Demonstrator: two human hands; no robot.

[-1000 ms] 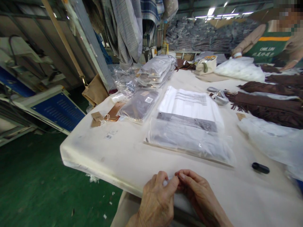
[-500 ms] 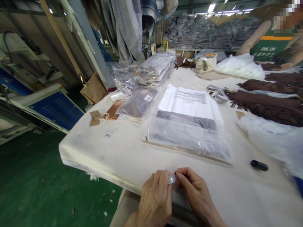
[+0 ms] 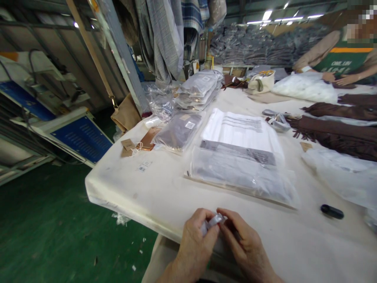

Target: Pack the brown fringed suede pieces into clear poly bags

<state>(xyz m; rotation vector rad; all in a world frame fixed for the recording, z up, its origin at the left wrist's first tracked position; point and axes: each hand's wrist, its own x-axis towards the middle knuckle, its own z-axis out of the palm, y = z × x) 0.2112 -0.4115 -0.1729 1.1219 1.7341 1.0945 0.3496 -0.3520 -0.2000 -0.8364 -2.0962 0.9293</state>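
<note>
My left hand (image 3: pixel 196 243) is closed round a small, shiny, whitish roll that looks like clear tape (image 3: pixel 216 220), just above the table's near edge. From the other side my right hand (image 3: pixel 243 241) pinches at the roll's edge, thumb and fingertips pressed close to it. The fingers cover much of the roll. Beyond both hands lies a flat stack of clear plastic bags (image 3: pixel 241 165) with printed text and a grey band. Off to the right of my right hand is a small black object (image 3: pixel 332 211), its kind unclear.
A bagged grey textile (image 3: pixel 178 131) lies by a brown phone (image 3: pixel 150 137) and a cardboard tag (image 3: pixel 128 147). Farther back are stacked bagged goods (image 3: pixel 200 84). Brown fringed scarves (image 3: pixel 341 129) lie on the right. A co-worker (image 3: pixel 338 59) stands across the table (image 3: pixel 141 196).
My left hand has turned, so its thumb now shows against the roll, and the roll is tilted. The view has shifted slightly left. The co-worker's hands have come closer together.
</note>
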